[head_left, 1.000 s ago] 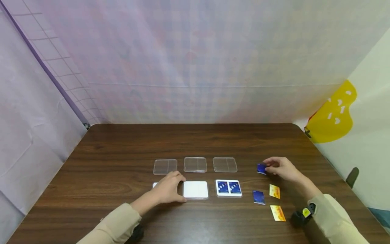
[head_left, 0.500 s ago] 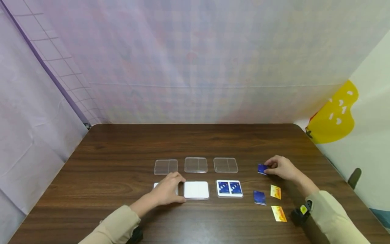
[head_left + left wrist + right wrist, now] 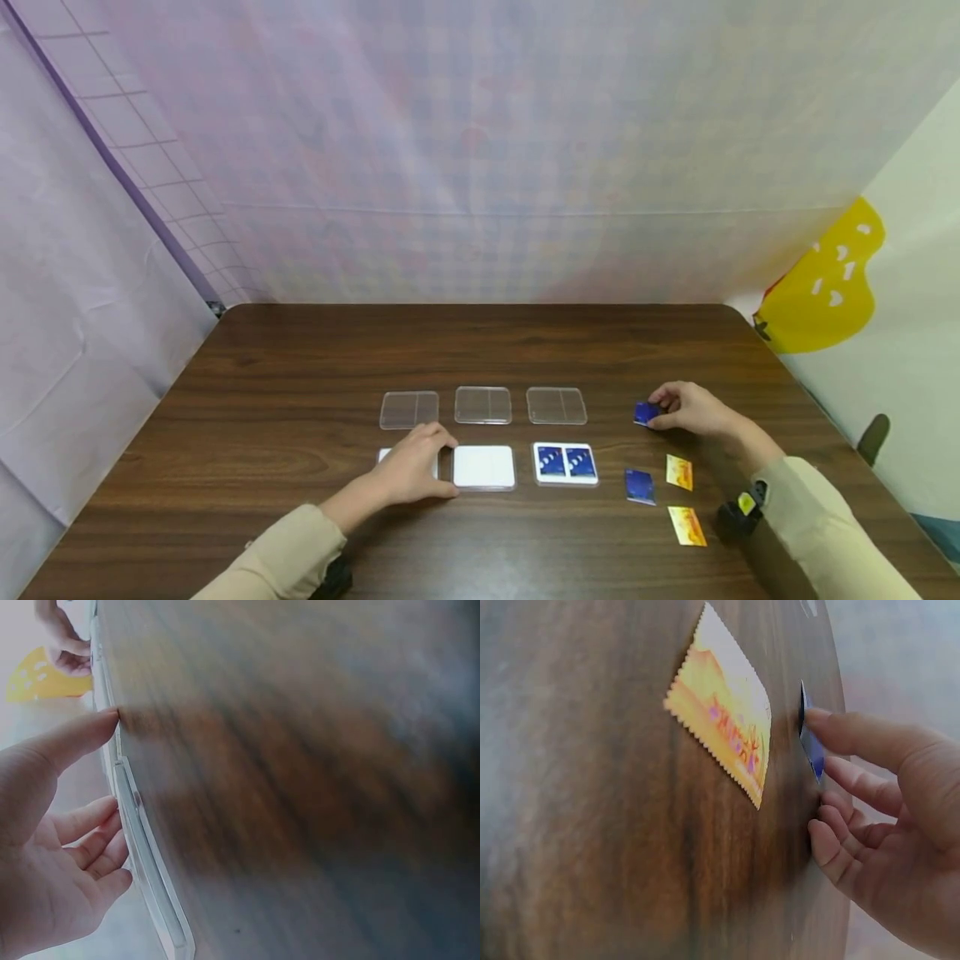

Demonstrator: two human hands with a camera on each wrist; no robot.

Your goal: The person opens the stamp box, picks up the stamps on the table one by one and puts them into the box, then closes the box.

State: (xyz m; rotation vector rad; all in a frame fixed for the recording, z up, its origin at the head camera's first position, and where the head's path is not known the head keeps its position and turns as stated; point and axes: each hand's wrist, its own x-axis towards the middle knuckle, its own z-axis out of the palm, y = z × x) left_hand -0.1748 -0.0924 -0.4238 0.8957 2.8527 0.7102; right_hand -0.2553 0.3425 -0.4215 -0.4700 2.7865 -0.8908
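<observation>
In the head view, my left hand [image 3: 411, 468] spans the left end of a flat case with a white insert [image 3: 483, 467], thumb and finger at its front and back edges. Part of another white-lined case [image 3: 384, 454] shows behind that hand. My right hand [image 3: 696, 408] pinches a small blue stamp [image 3: 643, 413] at the table's right side. In the right wrist view, thumb and fingers meet the blue stamp [image 3: 815, 754] close to the tabletop. A second blue stamp [image 3: 640, 486] and two yellow-orange stamps [image 3: 679, 472] with notched edges lie nearer the person.
A white-lined case [image 3: 566, 463] holding two blue stamps lies right of the middle case. Behind the cases is a row of three clear plastic lids [image 3: 482, 405]. All rest on a brown wooden table [image 3: 300, 358], with curtains behind it.
My right thumb and fingers have shifted slightly at the blue stamp, while the stamp stays almost in place. The left hand keeps its position at the case.
</observation>
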